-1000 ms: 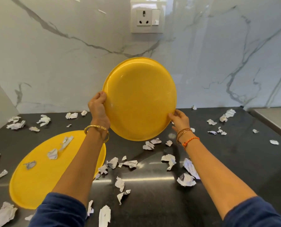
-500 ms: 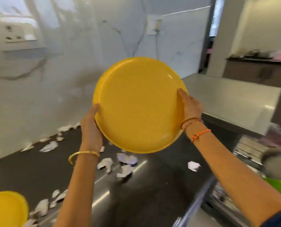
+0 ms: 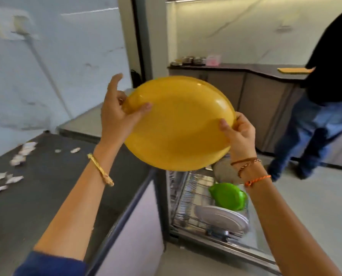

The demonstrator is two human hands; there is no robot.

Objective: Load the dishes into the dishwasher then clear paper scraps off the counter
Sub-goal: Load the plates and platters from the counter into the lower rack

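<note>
Since the earlier frames the view has swung right, away from the marble wall, and the yellow plate [image 3: 178, 124] has travelled with it: half a second ago it was held nearly upright over the dark counter, and now it sits at frame centre, tipped flatter, above the open dishwasher rack [image 3: 188, 198]. The left hand [image 3: 118, 114] pinches the plate's left rim, thumb on the near face and index finger lifted free. The right hand [image 3: 239, 134] has shifted from a flat touch on the edge to a curled grip on the right rim, thumb on the near face.

Below the plate, in the lower right of the frame, the rack already carries a green plate [image 3: 228, 196], a white plate [image 3: 224, 218] and a greyish dish partly hidden behind the right wrist. The counter [image 3: 46, 192] runs down the left side with paper scraps [image 3: 4, 179] scattered over it. A second person in dark top and jeans stands at the far right.

By my reading the carry is nearly done: the plate needs lowering into a free slot, the other yellow plate seen earlier remains to fetch, and the scraps are untouched
</note>
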